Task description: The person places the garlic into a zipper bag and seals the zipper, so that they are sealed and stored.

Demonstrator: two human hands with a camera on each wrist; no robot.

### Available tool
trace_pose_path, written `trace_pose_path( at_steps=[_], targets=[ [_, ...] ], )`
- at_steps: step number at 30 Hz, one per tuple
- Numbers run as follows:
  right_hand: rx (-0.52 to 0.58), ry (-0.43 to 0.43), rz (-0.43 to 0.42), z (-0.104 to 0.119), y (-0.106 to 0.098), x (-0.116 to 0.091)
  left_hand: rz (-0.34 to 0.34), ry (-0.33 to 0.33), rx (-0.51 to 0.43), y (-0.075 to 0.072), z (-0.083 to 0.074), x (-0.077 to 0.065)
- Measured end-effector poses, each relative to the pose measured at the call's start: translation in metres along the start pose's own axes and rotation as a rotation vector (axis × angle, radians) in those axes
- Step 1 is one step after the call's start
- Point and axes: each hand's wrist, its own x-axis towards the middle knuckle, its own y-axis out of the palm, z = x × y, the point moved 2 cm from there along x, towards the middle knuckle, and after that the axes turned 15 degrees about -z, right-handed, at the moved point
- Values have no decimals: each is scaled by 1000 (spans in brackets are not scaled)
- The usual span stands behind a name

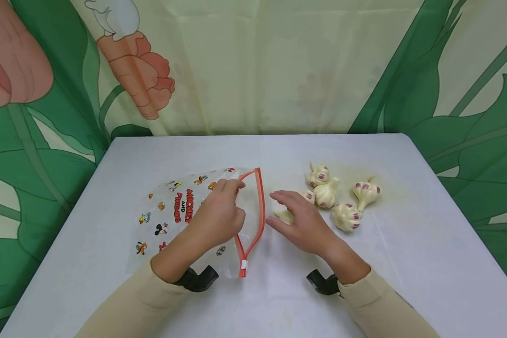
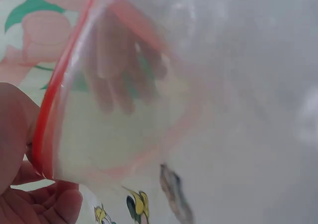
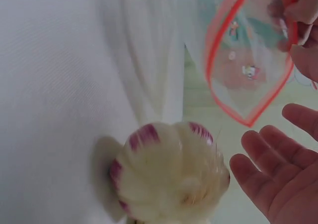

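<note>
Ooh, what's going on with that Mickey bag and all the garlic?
A person is holding the red edge of a clear picture bag with their left hand, and its mouth is open. Their right hand is between the bag and the garlic bulbs, with nothing held in its fingers. All the garlic you can see is lying on the white table, outside the bag.

Long plain beige sleeves (image 1: 128, 303), two angular matte black wrist-worn devices (image 1: 199, 280), bare fingers (image 3: 264, 154)
</note>
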Motion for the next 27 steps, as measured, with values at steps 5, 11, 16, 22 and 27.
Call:
trace_pose_path(
  at_steps=[5,11,16,22,27],
  targets=[
    [32,18,0,4,8,7,-101,110,-86,-15,1,-2],
    [87,25,-12,7,17,16,-170,212,-112,-31,2,-2],
    [79,48,-38,9,20,18,-239,258,-100,-45,2,-2],
    [57,66,-22,12,22,18,-306,245,-99,-60,5,-2],
    [13,39,-8,12,23,18,-296,233,-79,-69,9,-3]
  ],
)
